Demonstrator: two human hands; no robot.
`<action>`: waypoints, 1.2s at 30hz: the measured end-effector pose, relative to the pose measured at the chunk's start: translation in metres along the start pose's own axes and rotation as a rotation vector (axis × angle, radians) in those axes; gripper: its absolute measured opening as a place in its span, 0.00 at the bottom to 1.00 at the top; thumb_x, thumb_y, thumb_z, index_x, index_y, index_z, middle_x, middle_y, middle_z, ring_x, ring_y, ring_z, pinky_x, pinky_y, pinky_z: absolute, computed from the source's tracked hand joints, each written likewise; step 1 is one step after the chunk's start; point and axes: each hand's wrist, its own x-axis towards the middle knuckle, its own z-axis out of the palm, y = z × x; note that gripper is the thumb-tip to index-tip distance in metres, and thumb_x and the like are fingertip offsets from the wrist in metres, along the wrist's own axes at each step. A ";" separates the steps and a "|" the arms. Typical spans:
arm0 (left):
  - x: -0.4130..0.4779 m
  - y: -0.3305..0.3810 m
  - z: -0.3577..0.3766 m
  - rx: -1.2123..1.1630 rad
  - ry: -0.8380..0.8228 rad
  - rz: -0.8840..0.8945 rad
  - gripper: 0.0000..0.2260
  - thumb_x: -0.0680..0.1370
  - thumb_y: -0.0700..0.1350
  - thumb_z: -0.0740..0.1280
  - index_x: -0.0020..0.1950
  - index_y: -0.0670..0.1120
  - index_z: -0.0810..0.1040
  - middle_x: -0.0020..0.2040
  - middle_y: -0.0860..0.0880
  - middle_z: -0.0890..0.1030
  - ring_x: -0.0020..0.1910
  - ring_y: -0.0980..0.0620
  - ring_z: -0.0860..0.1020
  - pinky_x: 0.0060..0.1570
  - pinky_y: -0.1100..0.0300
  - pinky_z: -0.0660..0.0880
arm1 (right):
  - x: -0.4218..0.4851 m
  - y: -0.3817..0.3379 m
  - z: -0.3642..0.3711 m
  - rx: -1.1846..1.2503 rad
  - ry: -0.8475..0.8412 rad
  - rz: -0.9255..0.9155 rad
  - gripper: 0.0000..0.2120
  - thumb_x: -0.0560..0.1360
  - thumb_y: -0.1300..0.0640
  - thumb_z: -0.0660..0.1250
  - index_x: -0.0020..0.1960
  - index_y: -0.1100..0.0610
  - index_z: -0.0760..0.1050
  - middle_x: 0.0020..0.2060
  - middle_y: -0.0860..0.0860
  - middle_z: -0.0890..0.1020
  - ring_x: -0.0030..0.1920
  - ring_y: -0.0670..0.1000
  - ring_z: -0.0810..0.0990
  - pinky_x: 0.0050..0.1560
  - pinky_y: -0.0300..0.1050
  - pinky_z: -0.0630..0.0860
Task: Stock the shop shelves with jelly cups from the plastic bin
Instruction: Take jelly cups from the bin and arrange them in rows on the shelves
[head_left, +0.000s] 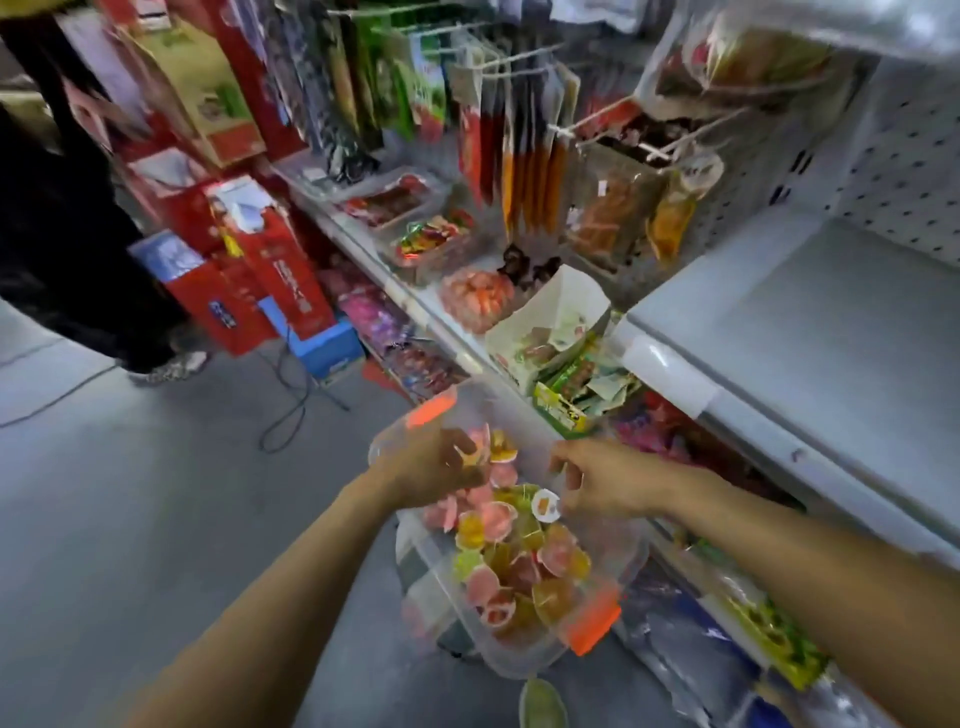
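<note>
A clear plastic bin (524, 660) with orange latches (595, 621) sits low in front of me, next to the shelving. It is full of jelly cups (519, 566) in pink, yellow and green. My left hand (434, 470) is inside the bin's far end, its fingers curled round a few jelly cups. My right hand (605, 483) hovers over the bin's right rim with curled fingers and pinches a white-lidded jelly cup (545, 505) at its fingertips. A bare grey shelf (831, 322) lies up to the right.
The shelves (415, 301) on the left carry trays and bags of snacks, with packets hanging above. Red gift boxes (270, 270) stand on the floor. A person in black (62, 234) stands at the far left. A cable (291, 415) loops across the grey floor.
</note>
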 end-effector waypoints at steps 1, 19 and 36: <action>0.016 -0.008 0.010 -0.018 -0.008 -0.028 0.19 0.75 0.56 0.70 0.63 0.48 0.77 0.56 0.49 0.81 0.54 0.49 0.79 0.58 0.55 0.73 | 0.019 0.010 0.012 0.000 -0.037 0.013 0.18 0.75 0.53 0.69 0.62 0.57 0.72 0.55 0.53 0.79 0.48 0.51 0.76 0.42 0.43 0.69; 0.192 -0.057 0.212 0.341 -0.024 -0.151 0.12 0.81 0.46 0.59 0.62 0.43 0.74 0.58 0.44 0.77 0.56 0.46 0.77 0.49 0.56 0.74 | 0.217 0.099 0.200 -0.392 -0.149 0.229 0.22 0.82 0.61 0.54 0.74 0.61 0.59 0.71 0.62 0.63 0.66 0.61 0.73 0.60 0.53 0.73; 0.185 -0.066 0.217 0.141 0.047 -0.164 0.16 0.75 0.46 0.72 0.60 0.43 0.74 0.57 0.45 0.79 0.54 0.46 0.78 0.47 0.57 0.73 | 0.214 0.103 0.221 -0.432 -0.016 0.246 0.14 0.80 0.59 0.58 0.63 0.59 0.72 0.57 0.55 0.80 0.56 0.58 0.81 0.53 0.50 0.78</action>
